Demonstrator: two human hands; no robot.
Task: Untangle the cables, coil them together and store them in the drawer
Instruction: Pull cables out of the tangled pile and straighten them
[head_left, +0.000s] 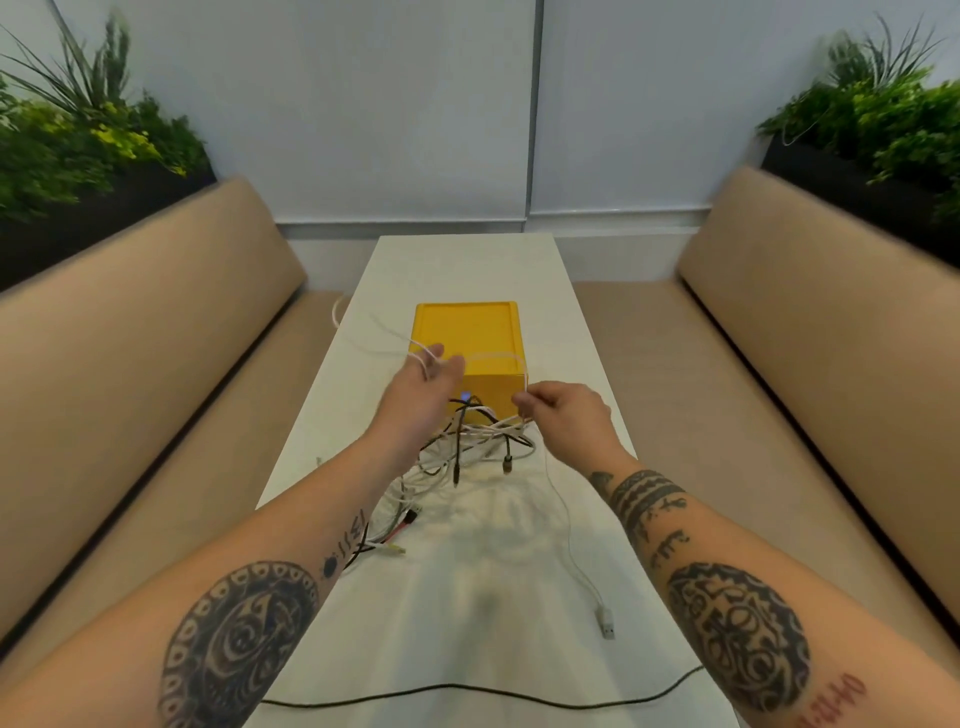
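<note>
Fingers (435, 351) of our left hand (423, 387) curl round a loop of white cable (493, 355), palm turned up and forearm stretched toward the yellow drawer box (467, 327). Our right hand (566, 410) pinches the same cable between thumb and forefinger, just in front of the box's near right corner. The cable arcs between both hands across the box's front edge. We cannot see inside the box. Just before it, beneath our hands, the tangle (467, 449) of white and black cables lies on the white worktop (467, 270). One white lead with a USB plug (605, 621) trails nearer us, and a black cable (467, 693) crosses nearest of all.
</note>
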